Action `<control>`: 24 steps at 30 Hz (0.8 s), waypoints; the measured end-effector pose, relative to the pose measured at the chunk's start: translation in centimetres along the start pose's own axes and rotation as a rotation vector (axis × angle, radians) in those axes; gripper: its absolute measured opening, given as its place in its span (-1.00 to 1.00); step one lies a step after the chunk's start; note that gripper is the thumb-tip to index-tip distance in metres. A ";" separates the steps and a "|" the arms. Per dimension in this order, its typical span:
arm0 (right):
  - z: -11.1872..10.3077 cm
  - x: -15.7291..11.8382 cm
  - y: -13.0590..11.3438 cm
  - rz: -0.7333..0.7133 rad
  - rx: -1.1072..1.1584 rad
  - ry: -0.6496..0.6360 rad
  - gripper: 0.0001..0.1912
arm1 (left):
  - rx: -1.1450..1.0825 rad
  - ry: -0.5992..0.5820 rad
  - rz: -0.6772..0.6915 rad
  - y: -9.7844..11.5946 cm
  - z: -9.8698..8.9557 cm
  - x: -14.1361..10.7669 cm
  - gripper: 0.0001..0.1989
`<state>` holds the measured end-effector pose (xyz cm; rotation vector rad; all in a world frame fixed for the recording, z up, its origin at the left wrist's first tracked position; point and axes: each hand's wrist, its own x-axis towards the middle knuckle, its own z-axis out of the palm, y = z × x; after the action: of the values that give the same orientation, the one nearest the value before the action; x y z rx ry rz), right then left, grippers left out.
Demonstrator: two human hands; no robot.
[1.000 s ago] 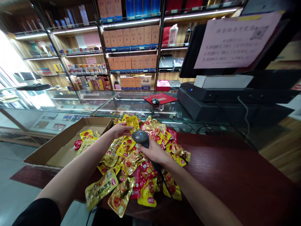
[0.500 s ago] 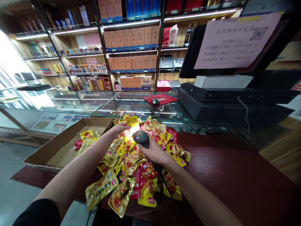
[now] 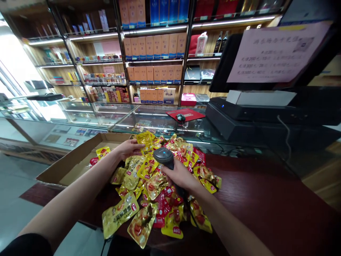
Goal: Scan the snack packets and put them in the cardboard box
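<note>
My right hand [image 3: 179, 173] is wrapped round the handle of a black barcode scanner [image 3: 163, 155], whose head points away to the left with a small blue light on top. My left hand [image 3: 129, 148] pinches a yellow snack packet [image 3: 144, 139] just left of the scanner head. Beneath both hands spreads a heap of shiny snack packets, gold ones [image 3: 120, 214] and red ones [image 3: 160, 208] among them. Left of the heap lies an open cardboard box [image 3: 71, 160] with a few packets inside, partly hidden by my left forearm.
The heap lies on a dark red tabletop [image 3: 239, 192]. Behind it runs a glass counter [image 3: 128, 122] bearing a red mat [image 3: 191, 113] and a computer mouse [image 3: 180, 117]. A monitor with a paper sign [image 3: 274, 53] stands at right. Stocked shelves [image 3: 154, 62] line the back.
The bright scanner light on the packet has gone out, and a blue light shows on the scanner. My left hand and its packet have shifted slightly left. The view has shifted slightly.
</note>
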<state>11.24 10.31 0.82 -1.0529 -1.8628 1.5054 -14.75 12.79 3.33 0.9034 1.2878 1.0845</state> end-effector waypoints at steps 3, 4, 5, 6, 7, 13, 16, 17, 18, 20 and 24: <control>1.1 0.6 -1.1 -0.002 0.000 -0.010 -0.75 | 0.015 0.036 0.029 0.8 -2.9 -2.1 -0.63; 1.6 0.9 -1.6 -0.005 -0.005 -0.013 -0.75 | 0.021 0.052 0.041 1.0 -4.0 -2.8 -0.62; 2.1 1.2 -2.1 -0.012 -0.009 -0.018 -0.75 | 0.028 0.076 0.052 1.2 -5.1 -3.5 -0.61; 2.8 1.6 -2.7 -0.020 -0.013 -0.024 -0.75 | 0.036 0.101 0.063 1.4 -6.2 -4.1 -0.59; 3.5 1.9 -3.3 -0.027 -0.016 -0.033 -0.75 | 0.044 0.127 0.073 1.5 -7.4 -4.7 -0.58; 8.7 3.7 -6.8 -0.047 -0.034 -0.127 -0.74 | 0.022 0.241 0.121 1.7 -13.2 -7.5 -0.53; 11.0 4.3 -7.9 -0.084 -0.027 -0.174 -0.77 | -0.016 0.296 0.141 1.6 -15.2 -8.2 -0.55; 11.5 4.5 -8.0 -0.100 -0.020 -0.183 -0.76 | -0.021 0.307 0.148 1.6 -15.6 -8.4 -0.55; 12.0 4.7 -8.0 -0.108 -0.017 -0.193 -0.76 | -0.021 0.312 0.155 1.5 -15.9 -8.6 -0.55; 12.7 4.9 -7.9 -0.102 -0.030 -0.202 -0.73 | -0.008 0.301 0.162 1.4 -16.2 -9.0 -0.54; 13.0 5.0 -7.4 -0.097 -0.046 -0.198 -0.69 | 0.059 0.239 0.160 1.3 -14.8 -10.2 -0.53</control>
<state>-3.60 6.50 4.33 -0.8462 -2.0610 1.5641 -29.28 2.42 5.91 0.9552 1.4688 1.3161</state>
